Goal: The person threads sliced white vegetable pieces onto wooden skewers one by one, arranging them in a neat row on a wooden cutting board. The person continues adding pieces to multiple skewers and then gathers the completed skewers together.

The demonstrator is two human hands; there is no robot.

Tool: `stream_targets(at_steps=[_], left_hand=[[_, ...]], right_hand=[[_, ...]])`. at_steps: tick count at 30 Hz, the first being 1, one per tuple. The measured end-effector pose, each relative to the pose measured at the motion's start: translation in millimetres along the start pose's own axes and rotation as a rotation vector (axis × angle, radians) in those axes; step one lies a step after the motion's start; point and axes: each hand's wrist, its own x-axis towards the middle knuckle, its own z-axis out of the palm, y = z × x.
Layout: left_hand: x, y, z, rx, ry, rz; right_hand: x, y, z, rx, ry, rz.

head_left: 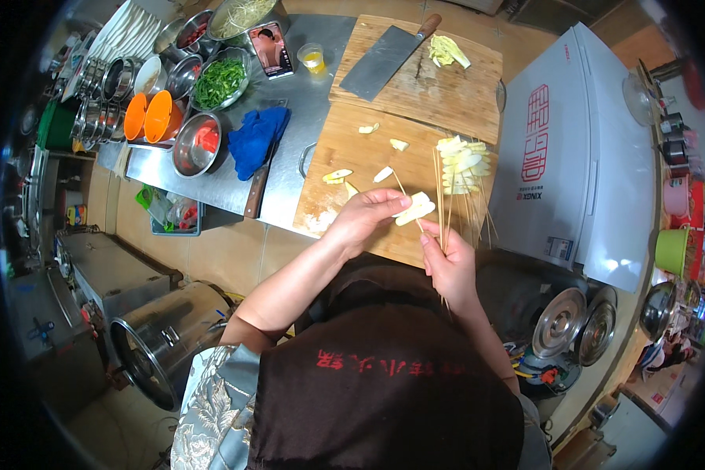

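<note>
Above the near cutting board (pixel 337 141), my left hand (pixel 366 219) is closed on pale yellow vegetable slices (pixel 415 208), whose exact kind I cannot tell. A thin wooden skewer runs into these slices from below. My right hand (pixel 451 265) is closed round that skewer and a few more bamboo skewers (pixel 440 196) that stick up past its fingers. Just beyond it lies a pile of skewered slices (pixel 466 166), with their sticks pointing toward me. Several loose slices (pixel 338 176) are scattered on the left of the board.
A cleaver (pixel 380 64) and a piece of cabbage (pixel 448 52) lie on the far board (pixel 478 82). Left on the steel table are a blue cloth (pixel 257 142), a knife (pixel 257 188), and bowls of greens (pixel 220 83) and red pieces (pixel 206 139). A white chest freezer (pixel 564 157) stands right.
</note>
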Motion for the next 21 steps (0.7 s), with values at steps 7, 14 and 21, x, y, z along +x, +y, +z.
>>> stream_targets(at_steps=[7,14,21], left_hand=[[26,-3,-43,1.024,0.193,0.536],[36,-30,-60,1.599,0.173,0.672],[31,-6,-45,0.212,0.074,0.088]], right_hand=[[11,-7,-21,0.029,0.080,-0.001],[2,2,-24,-0.056,0.030,0.067],[-12,-8,-26,-0.145,-0.113,0.077]])
